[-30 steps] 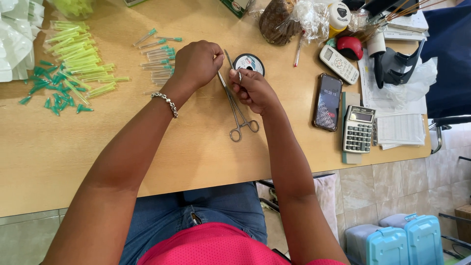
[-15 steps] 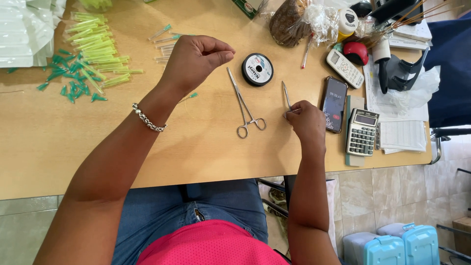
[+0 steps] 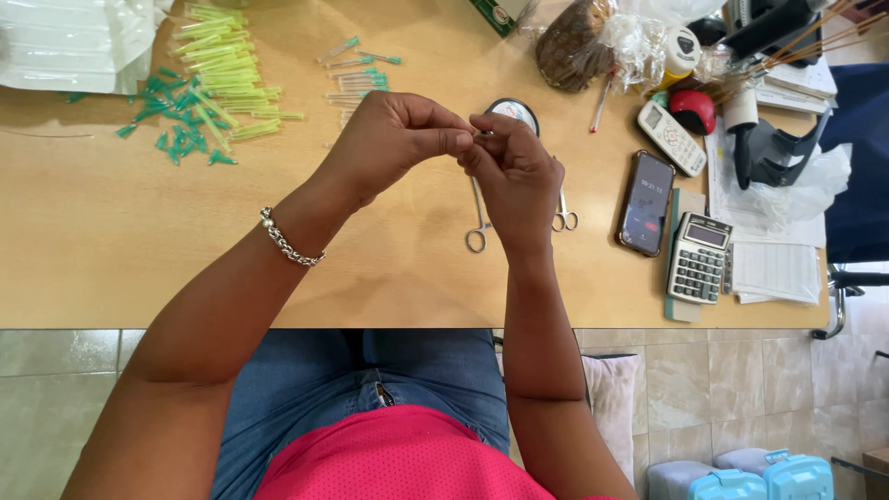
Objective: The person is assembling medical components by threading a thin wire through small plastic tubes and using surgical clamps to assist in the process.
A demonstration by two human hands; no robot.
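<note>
In the head view, the left hand [image 3: 394,139] and the right hand [image 3: 514,171] have come together above the middle of the worktop [image 3: 111,250], fingertips meeting over a round spool [image 3: 514,109]. Half a second ago they were apart, the right hand nearer the phone [image 3: 645,202] with a slim tool upright in its fingers; that tool no longer shows in its grip. Both hands are now pinched closed on something very small between them, too fine to identify, perhaps a thread or a tiny part. That reads as a shift from fetching to fine two-handed work. The forceps [image 3: 478,222] lie flat on the worktop just under the hands, untouched, with a second ringed handle [image 3: 564,218] beside the right wrist. The green-tipped pieces [image 3: 213,93] stay heaped toward the far left corner.
</note>
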